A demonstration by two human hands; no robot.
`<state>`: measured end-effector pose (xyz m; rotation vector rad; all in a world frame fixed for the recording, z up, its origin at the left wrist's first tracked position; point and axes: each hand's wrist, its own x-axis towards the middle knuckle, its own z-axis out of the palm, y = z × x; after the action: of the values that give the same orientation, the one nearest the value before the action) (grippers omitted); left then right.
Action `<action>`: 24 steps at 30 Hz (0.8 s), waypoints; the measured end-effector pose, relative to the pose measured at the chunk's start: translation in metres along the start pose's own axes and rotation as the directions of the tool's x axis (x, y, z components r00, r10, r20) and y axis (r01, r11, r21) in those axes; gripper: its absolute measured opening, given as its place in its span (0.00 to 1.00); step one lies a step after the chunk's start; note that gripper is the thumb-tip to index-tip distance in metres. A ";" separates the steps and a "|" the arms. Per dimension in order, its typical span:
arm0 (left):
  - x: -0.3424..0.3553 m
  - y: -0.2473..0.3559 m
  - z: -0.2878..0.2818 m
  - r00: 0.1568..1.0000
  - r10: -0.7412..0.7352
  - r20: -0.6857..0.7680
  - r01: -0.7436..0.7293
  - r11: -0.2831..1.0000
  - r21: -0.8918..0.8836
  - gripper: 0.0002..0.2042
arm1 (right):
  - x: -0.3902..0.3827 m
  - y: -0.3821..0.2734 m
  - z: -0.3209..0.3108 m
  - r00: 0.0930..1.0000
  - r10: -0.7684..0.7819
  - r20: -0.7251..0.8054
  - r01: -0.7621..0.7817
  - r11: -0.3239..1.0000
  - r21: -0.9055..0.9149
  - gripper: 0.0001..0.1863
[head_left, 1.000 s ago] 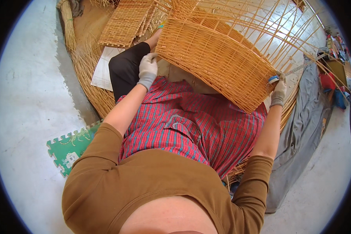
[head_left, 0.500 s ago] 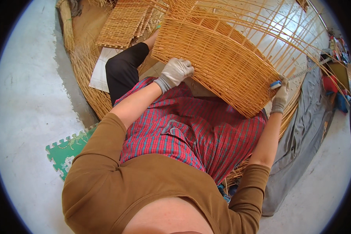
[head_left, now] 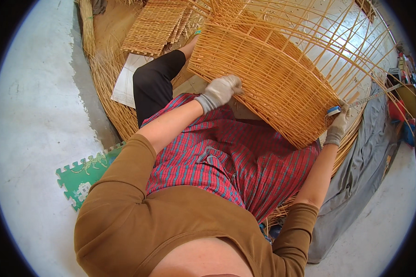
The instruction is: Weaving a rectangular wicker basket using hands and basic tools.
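A half-woven wicker basket [head_left: 272, 78] lies on its side across my lap, long loose stakes fanning out from its far edge. My left hand [head_left: 221, 92], in a pale work glove, is closed at the basket's lower left edge; its fingertips are slightly blurred. At the basket's right end my gloved right hand [head_left: 338, 127] is closed around a small blue-and-white tape measure [head_left: 333, 111]. A length of its blade [head_left: 376, 95] runs out to the right past the stakes. Part of the right hand's fingers is hidden behind the case and basket.
Woven wicker panels [head_left: 155, 27] are stacked at the far left, beside a white sheet [head_left: 129, 81]. Long bundled rods [head_left: 104, 85] curve along the left side. A grey cloth [head_left: 356, 171] lies at right, and a green foam mat [head_left: 85, 177] at left.
The whole scene, basket and hands included, has shifted a little right and down in the picture. My left hand has blurred slightly at the basket's edge; the right keeps its hold.
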<state>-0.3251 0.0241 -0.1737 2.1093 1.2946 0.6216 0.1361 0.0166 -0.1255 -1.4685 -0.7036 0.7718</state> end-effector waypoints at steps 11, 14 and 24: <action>-0.012 0.013 0.015 0.989 0.091 -0.120 -0.082 0.994 0.076 0.07 | -0.014 -0.014 0.017 0.996 -0.075 -0.047 0.071 0.995 -0.065 0.19; -0.020 0.025 0.025 0.923 0.367 -0.112 -0.355 0.928 0.116 0.06 | -0.013 -0.011 0.019 0.997 -0.066 -0.043 0.064 0.997 -0.047 0.19; -0.069 0.038 0.016 0.899 0.408 0.160 -0.365 0.898 -0.245 0.09 | -0.003 0.001 0.010 0.994 -0.094 -0.052 0.095 0.995 0.010 0.20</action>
<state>-0.3200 -0.0552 -0.1651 2.1991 0.6613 0.6480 0.1266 0.0199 -0.1266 -1.4284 -0.7223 0.6621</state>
